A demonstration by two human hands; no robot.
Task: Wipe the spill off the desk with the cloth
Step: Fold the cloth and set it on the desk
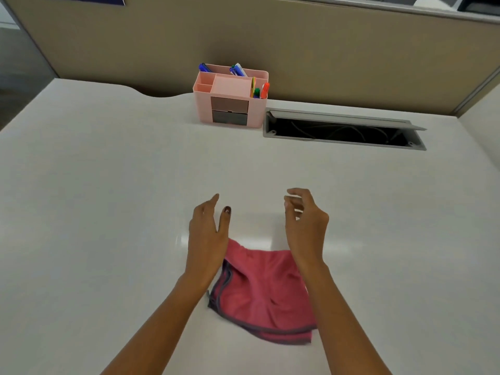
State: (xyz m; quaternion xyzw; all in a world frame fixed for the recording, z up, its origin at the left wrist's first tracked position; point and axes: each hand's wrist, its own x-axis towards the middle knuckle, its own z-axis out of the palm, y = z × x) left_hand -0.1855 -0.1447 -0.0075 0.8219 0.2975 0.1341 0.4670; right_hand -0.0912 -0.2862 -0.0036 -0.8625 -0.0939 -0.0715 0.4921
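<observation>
A pink cloth (263, 290) with dark grey edging lies folded and rumpled on the white desk (108, 198), near the front edge. My left hand (209, 234) hovers above the cloth's far left corner, fingers apart and holding nothing. My right hand (305, 223) hovers above the cloth's far right corner, fingers loosely curled and apart, also holding nothing. Both forearms pass over the cloth's sides. I cannot make out a spill on the desk; only a pale glare shows just beyond the cloth.
A pink desk organiser (231, 97) with pens and markers stands at the back centre. To its right an open grey cable hatch (343, 129) with cables inside is set into the desk. A beige partition wall (297, 47) runs along the back.
</observation>
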